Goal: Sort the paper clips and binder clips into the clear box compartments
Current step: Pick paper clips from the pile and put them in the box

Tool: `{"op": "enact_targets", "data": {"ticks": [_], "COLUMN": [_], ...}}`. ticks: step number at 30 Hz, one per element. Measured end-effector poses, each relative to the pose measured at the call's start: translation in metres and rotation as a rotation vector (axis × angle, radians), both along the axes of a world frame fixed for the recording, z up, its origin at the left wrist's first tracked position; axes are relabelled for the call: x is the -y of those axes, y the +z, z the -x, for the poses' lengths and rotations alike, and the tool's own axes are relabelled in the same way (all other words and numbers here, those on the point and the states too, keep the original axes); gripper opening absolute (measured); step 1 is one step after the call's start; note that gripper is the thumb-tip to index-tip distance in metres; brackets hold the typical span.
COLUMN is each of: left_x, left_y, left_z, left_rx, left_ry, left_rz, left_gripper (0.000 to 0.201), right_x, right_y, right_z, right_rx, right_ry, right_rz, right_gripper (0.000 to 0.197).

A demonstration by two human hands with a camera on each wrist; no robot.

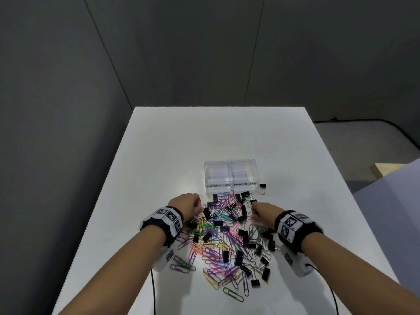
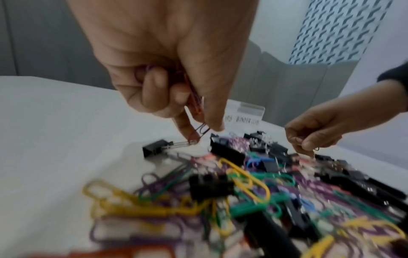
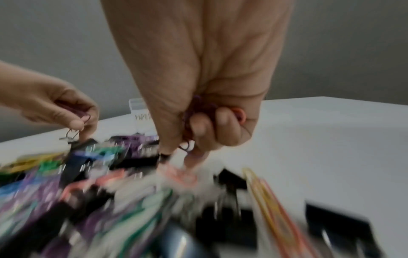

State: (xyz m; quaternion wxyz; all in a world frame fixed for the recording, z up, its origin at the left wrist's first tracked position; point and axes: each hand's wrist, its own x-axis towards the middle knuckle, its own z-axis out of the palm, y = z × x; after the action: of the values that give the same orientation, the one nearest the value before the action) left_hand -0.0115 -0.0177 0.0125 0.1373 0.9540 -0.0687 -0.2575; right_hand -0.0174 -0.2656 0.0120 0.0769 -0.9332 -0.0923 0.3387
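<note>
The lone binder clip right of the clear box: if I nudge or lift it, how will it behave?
The lone binder clip looks small, so probably light, and likely to skid on the smooth white table. Its boxy black body should not roll. Its thin wire handles seem hinged, so pinching one may let the body swing; gripping the body is probably steadier. It lies apart from the pile, so snagging seems unlikely.

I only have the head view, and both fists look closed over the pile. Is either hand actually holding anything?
Observer: Yes. In the left wrist view the left hand grips several red and purple paper clips in its curled fingers.
Operator: And the right?
Observer: The right wrist view shows the right hand bunched on purple and orange clips.
Operator: Is either reaching for more?
Observer: The left wrist view shows the left fingertips pinching one more dark clip just above the pile.
</note>
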Motion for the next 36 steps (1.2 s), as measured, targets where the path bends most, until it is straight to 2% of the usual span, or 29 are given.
{"op": "enact_targets", "data": {"ticks": [1,4,10,14,17,20,23,26,30,33,36], "left_x": [-0.002,-0.009,-0.017,-0.016,-0.01,-0.002,0.011,0.027,0.045,0.052,0.054], "left_y": [0.003,0.014,0.031,0.041,0.049,0.053,0.058,0.062,0.055,0.045,0.038], "left_z": [-0.002,-0.008,-0.031,-0.046,-0.057,-0.067,-0.076,-0.084,-0.092,-0.094,-0.091], "left_rx": [0.017,0.044,0.141,0.132,0.14,0.16,0.204,0.211,0.173,0.139,0.132], "left_ry": [0.005,0.017,0.007,0.058,0.071,0.055,0.024,-0.017,-0.068,-0.009,0.094], "left_rz": [0.021,0.067,0.003,0.076,0.154,0.259,0.326,0.341,0.303,0.364,0.486], "left_gripper": [0.016,0.017,0.034,0.032,0.032,0.03,0.028,0.028,0.028,0.028,0.022], "right_x": [0.001,0.0,-0.039,-0.073,-0.088,-0.086,-0.066,-0.04,-0.017,-0.01,-0.009], "right_y": [0.006,0.028,0.061,0.057,0.046,0.045,0.047,0.041,0.021,0.006,0.002], "right_z": [-0.003,-0.021,-0.068,-0.09,-0.095,-0.09,-0.082,-0.067,-0.047,-0.035,-0.029], "right_rx": [-0.009,0.005,0.178,0.225,0.216,0.253,0.381,0.391,0.339,0.322,0.379], "right_ry": [-0.009,-0.025,-0.021,0.008,0.022,0.001,-0.035,-0.022,0.037,0.144,0.17], "right_rz": [-0.026,-0.093,-0.215,-0.182,-0.195,-0.279,-0.317,-0.282,-0.192,-0.08,-0.006], "right_gripper": [0.01,0.022,0.023,0.023,0.032,0.038,0.028,0.022,0.026,0.037,0.03]}}
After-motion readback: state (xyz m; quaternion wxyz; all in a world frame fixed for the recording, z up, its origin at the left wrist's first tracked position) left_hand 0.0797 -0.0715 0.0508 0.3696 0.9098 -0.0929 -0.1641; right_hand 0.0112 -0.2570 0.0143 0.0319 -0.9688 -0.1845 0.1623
